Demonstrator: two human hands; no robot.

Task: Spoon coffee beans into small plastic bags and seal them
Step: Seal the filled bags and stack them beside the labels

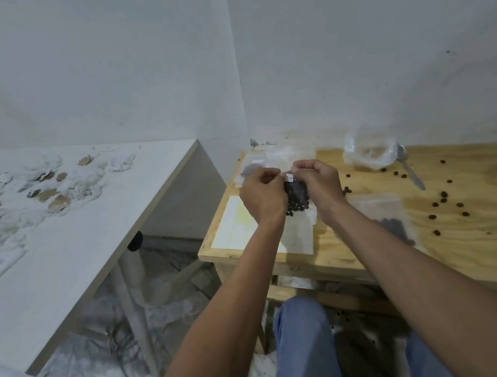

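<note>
Pale grey walls meet in a corner behind a wooden tabletop (479,242) that fills the right half of the frame. Just above its left end, near the centre of the picture, a small plastic bag (298,198) partly filled with coffee beans is held up between two hands. The upper edge of the bag is pinched by the curled fingers of the left hand (262,194) on one side and by those of the right hand (321,184) on the other, the two hands close together with the dark beans visible between them. Whether the bag's strip is fully pressed shut cannot be told.

Below the right forearm, a second small bag (395,224) holding beans is laid flat on the tabletop. Loose beans (443,197) are scattered over the wood to the right of it. Toward the upper right of the tabletop, a larger crumpled clear bag (370,151) is set near the wall, and a metal spoon (411,169) lies just beside it, handle pointing toward the viewer. A stack of empty clear bags (280,155) is seen behind the hands, and a pale sheet (236,227) is laid at the tabletop's left edge.

A white table (63,256), strewn with pale debris, occupies the left of the frame. Blue trousers (303,352) are seen at the bottom centre.
</note>
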